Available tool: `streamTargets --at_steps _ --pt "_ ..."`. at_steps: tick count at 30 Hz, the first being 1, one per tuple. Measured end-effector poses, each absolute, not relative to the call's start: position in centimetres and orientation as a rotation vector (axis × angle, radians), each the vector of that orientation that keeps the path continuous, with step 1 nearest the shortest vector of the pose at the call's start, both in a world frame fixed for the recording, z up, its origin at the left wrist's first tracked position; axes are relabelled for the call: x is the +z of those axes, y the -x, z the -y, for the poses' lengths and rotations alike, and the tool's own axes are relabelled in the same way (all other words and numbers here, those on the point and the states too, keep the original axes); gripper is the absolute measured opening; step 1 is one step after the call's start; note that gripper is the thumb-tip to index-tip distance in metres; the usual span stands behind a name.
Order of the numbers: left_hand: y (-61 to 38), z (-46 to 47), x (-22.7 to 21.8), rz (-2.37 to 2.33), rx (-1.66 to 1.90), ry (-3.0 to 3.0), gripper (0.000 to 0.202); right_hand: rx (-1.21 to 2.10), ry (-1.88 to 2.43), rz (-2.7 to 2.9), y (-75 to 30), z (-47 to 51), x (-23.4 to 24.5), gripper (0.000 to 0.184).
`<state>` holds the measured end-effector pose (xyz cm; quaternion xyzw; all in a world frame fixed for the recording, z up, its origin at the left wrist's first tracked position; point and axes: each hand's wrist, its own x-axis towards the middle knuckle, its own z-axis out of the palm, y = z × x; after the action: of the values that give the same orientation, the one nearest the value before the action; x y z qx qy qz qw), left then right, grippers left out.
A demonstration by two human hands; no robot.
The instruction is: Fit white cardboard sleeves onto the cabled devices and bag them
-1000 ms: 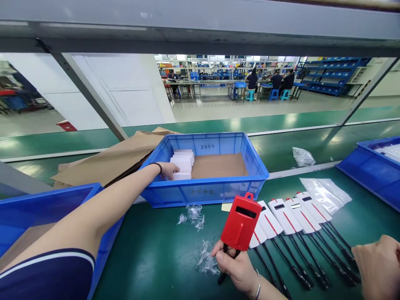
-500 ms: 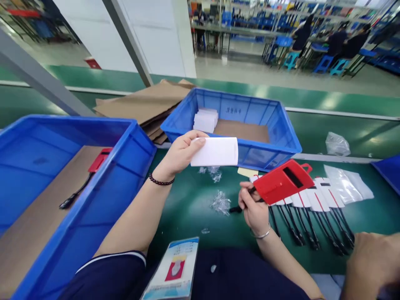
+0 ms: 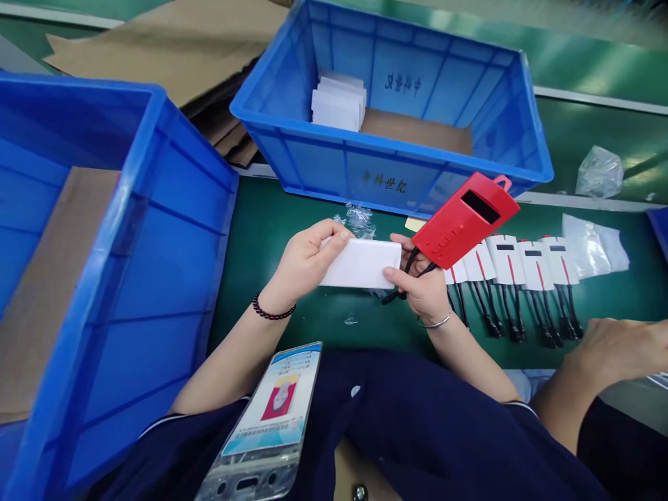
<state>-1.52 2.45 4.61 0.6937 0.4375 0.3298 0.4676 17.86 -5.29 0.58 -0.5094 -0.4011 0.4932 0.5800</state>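
Note:
My left hand (image 3: pixel 307 264) is closed on the left end of a white, flat, rectangular case (image 3: pixel 360 264), thumb on top. My right hand (image 3: pixel 425 285) grips the black cables of a red flat device (image 3: pixel 459 226), and its thumb presses on the right end of the white case. The red device tilts up to the right, with a dark display window, small buttons and a loop at its top. Beyond my right hand, several white devices (image 3: pixel 506 261) with red stripes and black cables lie in a row on the green table (image 3: pixel 250 236).
A blue crate (image 3: pixel 323 153) behind my hands holds a stack of white cases (image 3: pixel 339 104) on cardboard. Another blue crate (image 3: pixel 156 278) stands at left. Clear plastic bags (image 3: pixel 595 243) and cardboard sheets (image 3: pixel 172 42) lie around. Another person's arm (image 3: pixel 600 362) reaches in at right.
My right hand has moved left and up to the white case and now touches its right end, still holding the red device. The view has tipped down.

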Motion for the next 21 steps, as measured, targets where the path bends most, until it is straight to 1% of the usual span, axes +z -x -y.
streamTargets --at_steps 2,3,7,10,14,21 --pt "1.6 -2.0 4.6 -1.065 0.788 -1.726 0.031 1.108 1.243 0.878 -17.8 5.1 0.7 0.038" --pt "1.6 -1.9 4.6 -1.061 0.795 -1.734 0.030 1.089 1.255 0.840 -17.7 5.0 0.7 0.035" --pt "2.1 -1.3 4.4 -1.083 0.955 -1.851 0.026 1.089 1.232 0.707 -17.5 4.8 1.2 0.039" --pt "2.5 -1.1 4.1 -1.036 1.209 -2.095 0.035 1.104 1.202 0.718 -17.4 5.0 1.5 0.031" --pt "2.6 -1.0 3.4 -0.851 1.509 -2.351 0.032 1.132 1.119 0.804 -17.1 5.5 1.7 0.025" --pt "2.7 -1.3 2.4 -0.677 1.626 -2.498 0.027 1.193 1.134 0.818 -16.6 5.7 2.1 0.030"
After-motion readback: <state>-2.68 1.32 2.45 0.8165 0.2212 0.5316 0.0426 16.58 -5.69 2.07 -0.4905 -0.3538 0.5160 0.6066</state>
